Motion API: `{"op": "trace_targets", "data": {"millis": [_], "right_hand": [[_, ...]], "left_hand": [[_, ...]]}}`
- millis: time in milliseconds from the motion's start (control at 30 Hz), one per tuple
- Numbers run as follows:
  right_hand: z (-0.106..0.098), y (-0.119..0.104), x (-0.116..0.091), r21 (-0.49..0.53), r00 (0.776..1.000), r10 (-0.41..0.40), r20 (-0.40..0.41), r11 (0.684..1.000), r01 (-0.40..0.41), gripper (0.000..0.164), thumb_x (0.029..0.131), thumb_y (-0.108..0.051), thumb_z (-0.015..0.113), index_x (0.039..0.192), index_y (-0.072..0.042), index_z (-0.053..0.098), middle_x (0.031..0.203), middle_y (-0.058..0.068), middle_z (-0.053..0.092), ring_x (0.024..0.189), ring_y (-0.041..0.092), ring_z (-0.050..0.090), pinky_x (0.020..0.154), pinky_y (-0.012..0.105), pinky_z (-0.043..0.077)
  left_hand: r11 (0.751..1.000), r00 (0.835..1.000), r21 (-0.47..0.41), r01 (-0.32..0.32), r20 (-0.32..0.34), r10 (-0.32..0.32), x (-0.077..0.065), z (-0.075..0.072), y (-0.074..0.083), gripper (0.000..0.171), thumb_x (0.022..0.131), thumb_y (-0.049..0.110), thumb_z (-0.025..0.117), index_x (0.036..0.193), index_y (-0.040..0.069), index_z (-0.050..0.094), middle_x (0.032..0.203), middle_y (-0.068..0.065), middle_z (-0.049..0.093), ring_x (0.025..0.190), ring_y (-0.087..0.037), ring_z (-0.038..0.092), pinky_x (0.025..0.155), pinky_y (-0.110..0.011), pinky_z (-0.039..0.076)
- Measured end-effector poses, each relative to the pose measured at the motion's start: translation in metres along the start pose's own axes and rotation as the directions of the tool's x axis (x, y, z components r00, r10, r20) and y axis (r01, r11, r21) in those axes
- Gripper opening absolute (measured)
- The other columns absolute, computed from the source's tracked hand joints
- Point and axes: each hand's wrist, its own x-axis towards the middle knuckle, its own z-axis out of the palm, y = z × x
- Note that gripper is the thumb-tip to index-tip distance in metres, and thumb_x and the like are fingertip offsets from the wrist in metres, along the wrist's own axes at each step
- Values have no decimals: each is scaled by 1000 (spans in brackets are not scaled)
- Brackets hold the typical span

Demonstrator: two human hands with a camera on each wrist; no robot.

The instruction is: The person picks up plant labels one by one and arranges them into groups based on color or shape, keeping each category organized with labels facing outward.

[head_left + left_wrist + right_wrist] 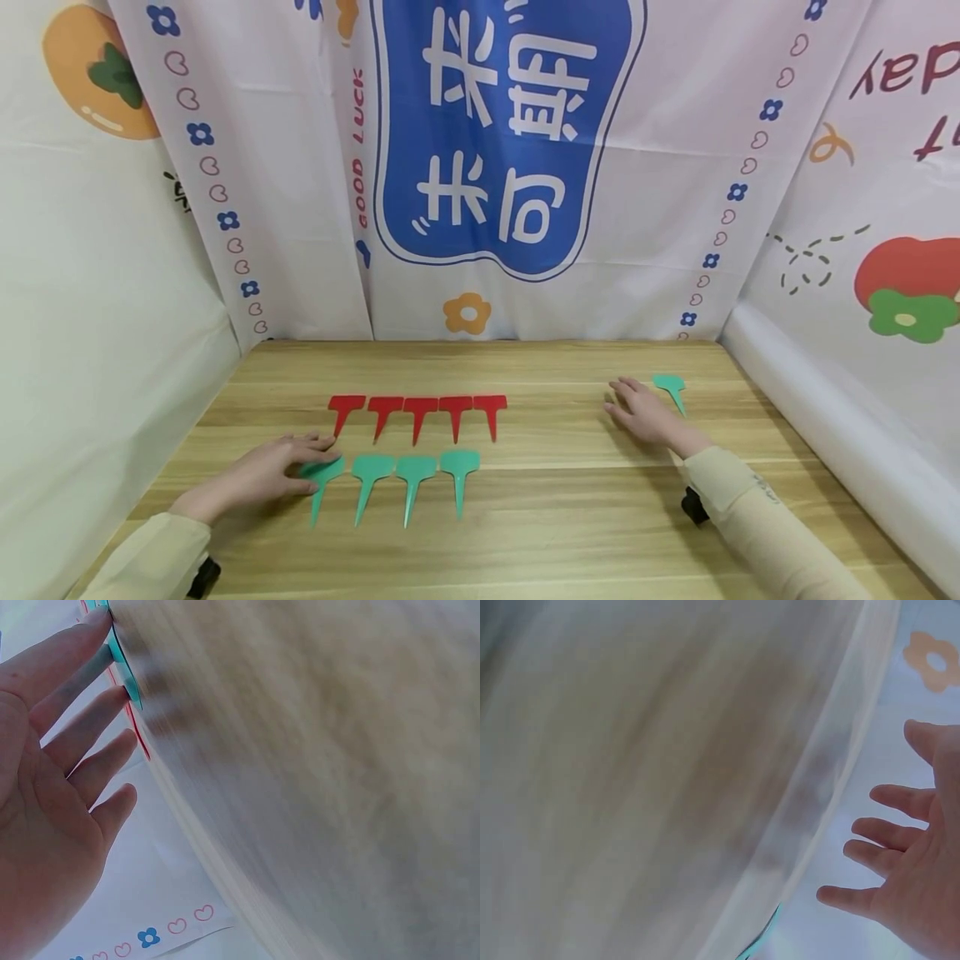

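Observation:
Several red T-shaped plant labels lie in a row on the wooden table, stems toward me. Below them is a row of green plant labels. My left hand is over the leftmost green label, its thumb and fingertips at the head's edges. In the left wrist view the fingers are extended, with fingertips by the green label. At the far right, a single green label lies beside my right hand. That hand's fingers are spread, and nothing is between them.
The wooden table has a white printed cloth hanging behind it. White cloth walls rise at the left and right edges. Dark wrist devices sit under both sleeves.

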Motion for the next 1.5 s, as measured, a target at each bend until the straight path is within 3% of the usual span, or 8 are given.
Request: {"op": "trace_targets", "data": {"millis": [167, 533, 933, 1500], "right_hand": [[-6, 14, -3, -20, 1000, 4, -25, 1000, -5, 54, 99, -29, 49, 136, 9, 42, 141, 35, 36, 128, 52, 37, 105, 62, 31], [-17, 40, -14, 39, 997, 83, 2, 996, -83, 56, 100, -29, 46, 139, 11, 36, 142, 38, 31, 130, 55, 31, 106, 64, 26], [-24, 64, -22, 40, 996, 92, -20, 995, -91, 53, 100, -25, 46, 136, 14, 38, 138, 37, 38, 127, 54, 35, 105, 63, 29], [-33, 80, -32, -10, 982, 186, 17, 983, -186, 55, 99, -26, 47, 129, 20, 41, 129, 45, 40, 120, 59, 38, 100, 65, 33]], "left_hand": [[1000, 1000, -6, 3, 0, -3, 0, 0, 0, 53, 83, 34, 71, 129, 11, 60, 143, -15, 48, 135, -46, 32, 107, -66, 21], [1000, 1000, 1, 0, -1, 0, 0, 1, -1, 53, 83, 34, 70, 129, 11, 60, 143, -16, 48, 135, -46, 32, 107, -66, 21], [1000, 1000, 5, -4, -1, 4, 0, 1, -1, 53, 83, 35, 70, 129, 11, 60, 142, -16, 48, 134, -47, 32, 105, -67, 22], [1000, 1000, 8, -2, -5, 2, 1, 1, -1, 52, 83, 33, 71, 129, 10, 60, 142, -16, 49, 135, -46, 33, 107, -66, 21]]}}
